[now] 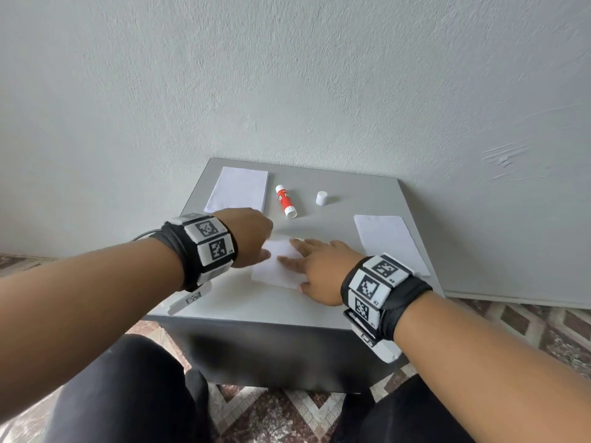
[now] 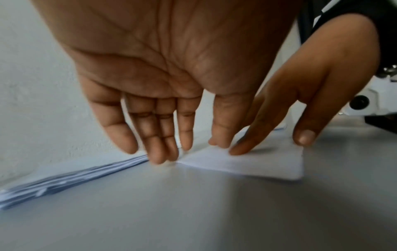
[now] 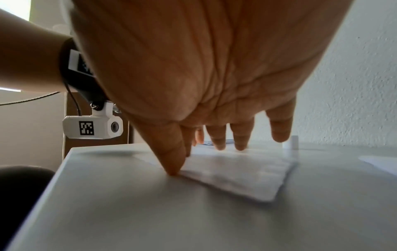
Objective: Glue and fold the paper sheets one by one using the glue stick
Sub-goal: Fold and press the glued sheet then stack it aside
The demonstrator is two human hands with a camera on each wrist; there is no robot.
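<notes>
A person's two hands press a folded paper sheet flat on a small grey table. The right hand lies spread on the sheet with fingers straight, its thumb tip at the sheet's near edge; the left hand comes down with straight fingers at the sheet's far-left corner. Neither hand grasps anything. Just right of the right wrist lies one folded sheet. Beyond the left hand rests a single stack of paper sheets; how many it holds cannot be told. Past both hands, between the stack and the wall side, lies one uncapped red glue stick on its side, and to its right its one white cap, standing apart from it. A pale wall rises behind the table.
</notes>
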